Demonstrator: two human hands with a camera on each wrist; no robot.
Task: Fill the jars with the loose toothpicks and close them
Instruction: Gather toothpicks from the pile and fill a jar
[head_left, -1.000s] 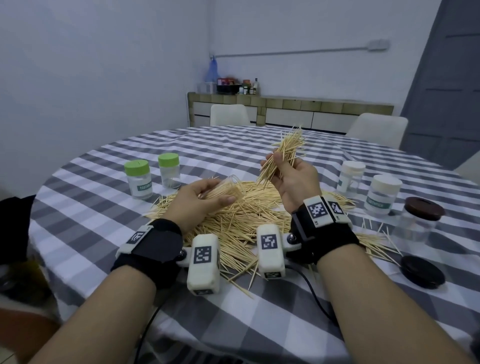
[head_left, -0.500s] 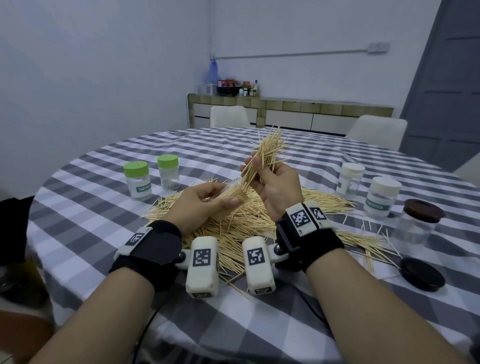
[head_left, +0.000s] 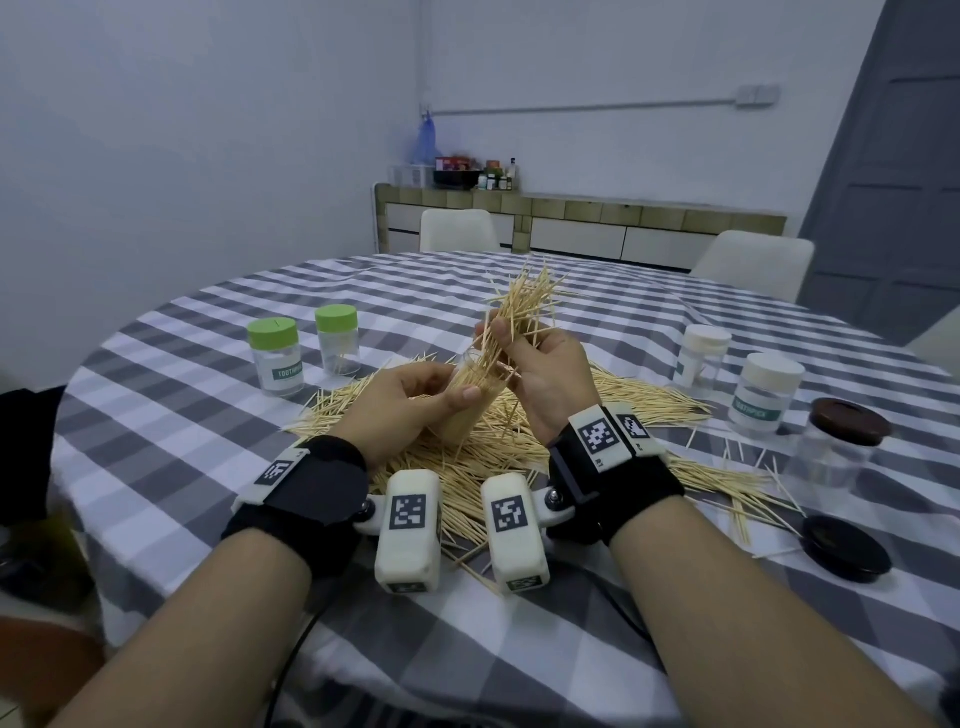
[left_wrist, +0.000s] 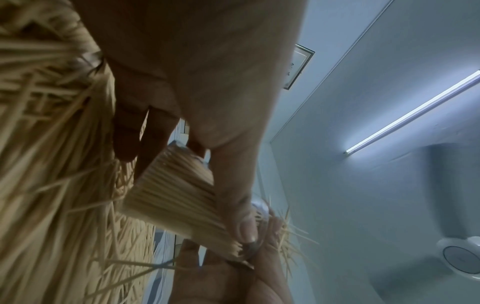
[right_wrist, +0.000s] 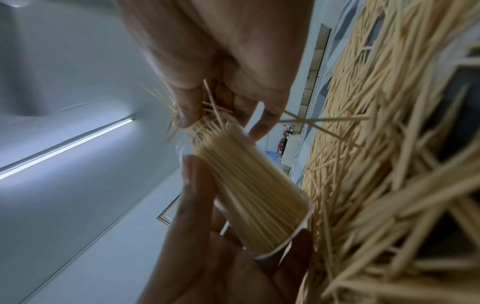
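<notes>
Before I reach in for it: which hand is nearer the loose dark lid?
Right. The right hand, gripping a toothpick bundle, is on the dark lid's side; the left hand, holding the jar, sits farther away.

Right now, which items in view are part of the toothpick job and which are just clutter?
Job: clear plastic jar gripped by left hand; wooden toothpick bundle in right hand; loose toothpick pile; green-lidded jars; white-lidded jars; brown-lidded jar; loose dark lid.

Clutter: white chairs; sideboard bottles.

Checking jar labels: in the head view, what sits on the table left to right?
Labelled green-lid jar → second green-lid jar → held jar → plain white-lid jar → labelled white-lid jar → brown-lid jar.
</notes>
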